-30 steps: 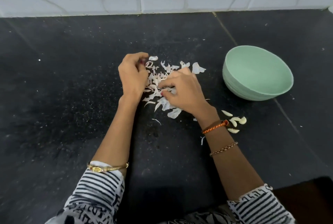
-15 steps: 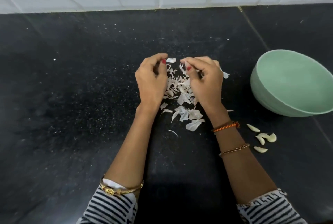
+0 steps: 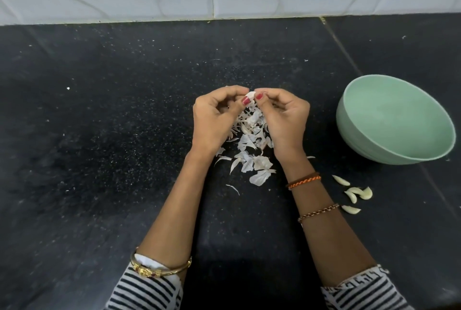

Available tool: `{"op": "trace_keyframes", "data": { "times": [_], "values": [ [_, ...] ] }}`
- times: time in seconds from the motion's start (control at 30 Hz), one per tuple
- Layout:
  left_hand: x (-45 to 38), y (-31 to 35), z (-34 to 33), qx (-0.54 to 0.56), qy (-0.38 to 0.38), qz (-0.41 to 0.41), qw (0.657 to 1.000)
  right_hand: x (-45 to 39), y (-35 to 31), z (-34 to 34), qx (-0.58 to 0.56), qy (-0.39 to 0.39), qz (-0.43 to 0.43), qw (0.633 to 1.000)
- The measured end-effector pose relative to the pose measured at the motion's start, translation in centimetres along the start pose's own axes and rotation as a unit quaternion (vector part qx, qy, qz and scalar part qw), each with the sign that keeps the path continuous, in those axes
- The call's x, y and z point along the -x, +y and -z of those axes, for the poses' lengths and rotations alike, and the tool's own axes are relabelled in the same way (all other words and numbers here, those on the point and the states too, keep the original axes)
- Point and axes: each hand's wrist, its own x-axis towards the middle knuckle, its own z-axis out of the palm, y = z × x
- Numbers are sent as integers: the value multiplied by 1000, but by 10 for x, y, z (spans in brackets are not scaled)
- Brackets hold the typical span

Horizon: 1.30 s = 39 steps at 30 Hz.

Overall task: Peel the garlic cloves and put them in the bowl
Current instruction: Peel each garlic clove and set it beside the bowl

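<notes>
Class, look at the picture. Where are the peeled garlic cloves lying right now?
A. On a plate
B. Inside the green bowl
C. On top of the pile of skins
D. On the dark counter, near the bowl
D: the peeled cloves lie on the dark counter, in front of the green bowl, whose visible inside looks empty.

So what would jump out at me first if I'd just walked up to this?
Probably the two hands, left hand and right hand, meeting at mid-counter and pinching one garlic clove between their fingertips, above a pile of white garlic skins. Next, the mint-green bowl at the right looks empty, while a few peeled cloves lie on the dark counter just in front of it.
</notes>
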Motion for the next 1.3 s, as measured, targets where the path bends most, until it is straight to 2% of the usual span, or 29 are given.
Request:
{"op": "trace_keyframes", "data": {
  "times": [0.17, 0.4, 0.77, 1.07, 1.3],
  "values": [
    [-1, -2, -1, 34, 9, 4, 999, -4, 0, -2, -30, -18, -16, 999],
    [0, -3, -3, 55, 43, 6, 998, -5, 0, 1, 8, -71, -3, 997],
    [1, -5, -3, 37, 57, 27, 997, -6, 5, 6, 2, -89, 1, 996],
    [2, 2, -3, 87, 65, 67, 992, -8, 14, 8, 38, -114, 47, 992],
    [3, 6, 0, 100, 47, 86, 990, -7, 15, 7, 33, -114, 42, 992]
  ]
}}
